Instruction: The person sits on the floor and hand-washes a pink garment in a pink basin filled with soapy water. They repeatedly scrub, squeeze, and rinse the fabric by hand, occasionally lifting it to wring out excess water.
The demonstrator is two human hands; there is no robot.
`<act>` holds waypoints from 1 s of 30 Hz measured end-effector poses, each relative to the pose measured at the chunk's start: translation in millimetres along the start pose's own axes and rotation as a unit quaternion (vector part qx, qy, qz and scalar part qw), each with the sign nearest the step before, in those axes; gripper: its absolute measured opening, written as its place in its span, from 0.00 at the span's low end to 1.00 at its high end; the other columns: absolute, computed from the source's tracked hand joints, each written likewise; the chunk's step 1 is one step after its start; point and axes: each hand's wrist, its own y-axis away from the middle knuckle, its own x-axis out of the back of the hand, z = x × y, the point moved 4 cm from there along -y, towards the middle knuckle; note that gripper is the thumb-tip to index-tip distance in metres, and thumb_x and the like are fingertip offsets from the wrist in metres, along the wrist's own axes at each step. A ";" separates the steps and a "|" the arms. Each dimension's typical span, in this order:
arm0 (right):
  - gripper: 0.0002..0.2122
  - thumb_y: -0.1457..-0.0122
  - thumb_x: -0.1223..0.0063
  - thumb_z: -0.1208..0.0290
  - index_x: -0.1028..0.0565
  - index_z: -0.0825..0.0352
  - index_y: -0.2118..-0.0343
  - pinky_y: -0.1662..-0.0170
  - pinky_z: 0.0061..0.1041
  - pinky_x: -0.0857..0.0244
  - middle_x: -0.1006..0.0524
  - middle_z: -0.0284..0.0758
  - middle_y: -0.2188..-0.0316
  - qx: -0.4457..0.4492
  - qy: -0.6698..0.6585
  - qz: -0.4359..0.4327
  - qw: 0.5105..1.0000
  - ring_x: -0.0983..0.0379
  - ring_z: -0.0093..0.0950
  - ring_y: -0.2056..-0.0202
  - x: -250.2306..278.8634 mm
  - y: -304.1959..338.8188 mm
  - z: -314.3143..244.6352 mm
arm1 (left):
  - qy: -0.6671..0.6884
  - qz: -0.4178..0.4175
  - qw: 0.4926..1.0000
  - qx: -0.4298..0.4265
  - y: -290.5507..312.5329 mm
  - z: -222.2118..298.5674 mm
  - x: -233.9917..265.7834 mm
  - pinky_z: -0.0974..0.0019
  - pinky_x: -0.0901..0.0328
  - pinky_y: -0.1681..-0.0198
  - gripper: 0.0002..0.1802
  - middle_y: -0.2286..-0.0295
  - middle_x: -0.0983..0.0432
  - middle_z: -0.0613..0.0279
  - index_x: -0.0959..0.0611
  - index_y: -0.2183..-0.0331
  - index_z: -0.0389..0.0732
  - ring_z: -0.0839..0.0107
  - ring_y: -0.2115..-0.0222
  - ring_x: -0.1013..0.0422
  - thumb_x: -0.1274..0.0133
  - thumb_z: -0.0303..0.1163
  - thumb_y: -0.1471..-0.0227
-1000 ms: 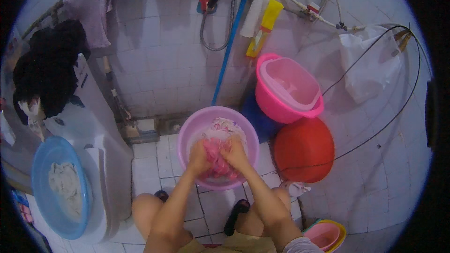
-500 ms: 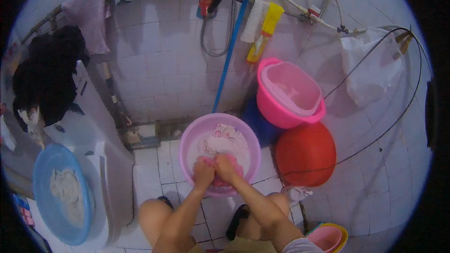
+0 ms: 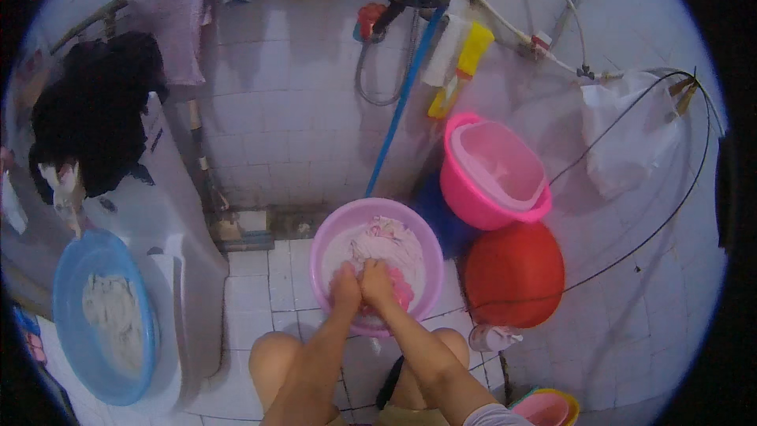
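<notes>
A round light-purple basin sits on the floor in front of me, holding pale pinkish wet laundry and a brighter pink cloth. My left hand is down in the basin, its fingers closed and partly hidden. Right beside it, my right hand is closed on the pink cloth, part of which sticks out to its right. The two hands nearly touch, and the cloth between them is mostly covered by them.
Left, a blue basin with whitish laundry stands by a white appliance bearing black clothes. Right are a bright pink tub, a red basin and a white cup-like container. A blue pole leans against the wall.
My hands have drawn closer together in the basin, the right one shifting over the pink cloth, so less pink shows between them. The whole view has shifted slightly.
</notes>
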 end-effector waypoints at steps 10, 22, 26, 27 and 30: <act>0.06 0.49 0.53 0.77 0.24 0.69 0.74 0.63 0.18 0.38 0.25 0.30 0.75 0.010 -0.567 -0.019 0.823 0.33 0.20 0.70 101.4 9.4 -34.4 | 0.671 -0.097 0.722 0.136 -21.0 6.6 -16.1 0.61 0.35 0.68 0.17 0.74 0.28 0.60 0.24 0.68 0.42 0.66 0.73 0.30 0.58 0.45 0.48; 0.09 0.51 0.53 0.67 0.23 0.66 0.76 0.72 0.36 0.36 0.25 0.46 0.79 -0.055 -0.237 0.128 0.961 0.27 0.42 0.75 93.0 -7.7 -23.6 | 0.652 -0.144 0.737 0.105 14.8 51.6 -16.7 0.67 0.36 0.62 0.20 0.67 0.26 0.61 0.21 0.65 0.39 0.70 0.66 0.31 0.60 0.44 0.45; 0.11 0.50 0.55 0.68 0.28 0.72 0.80 0.76 0.38 0.43 0.30 0.45 0.85 -0.113 -0.268 0.229 0.929 0.34 0.37 0.82 81.1 -33.4 24.1 | 0.560 -0.184 0.797 0.133 7.8 46.6 -33.8 0.67 0.38 0.56 0.22 0.61 0.28 0.60 0.24 0.58 0.38 0.70 0.61 0.33 0.59 0.45 0.44; 0.11 0.50 0.55 0.68 0.28 0.72 0.80 0.76 0.37 0.44 0.30 0.45 0.85 -0.124 -0.268 0.229 0.927 0.34 0.36 0.82 80.9 -33.8 29.2 | 0.484 -0.179 0.849 0.112 14.5 57.5 -19.6 0.66 0.39 0.55 0.22 0.60 0.29 0.60 0.24 0.57 0.38 0.69 0.60 0.33 0.59 0.46 0.44; 0.11 0.50 0.55 0.69 0.28 0.72 0.80 0.76 0.35 0.44 0.30 0.45 0.85 -0.119 -0.308 0.200 0.922 0.35 0.33 0.82 92.4 -31.2 14.8 | 0.522 -0.123 0.840 0.079 2.9 54.5 -15.5 0.66 0.39 0.55 0.22 0.61 0.29 0.61 0.25 0.56 0.39 0.70 0.60 0.34 0.60 0.46 0.43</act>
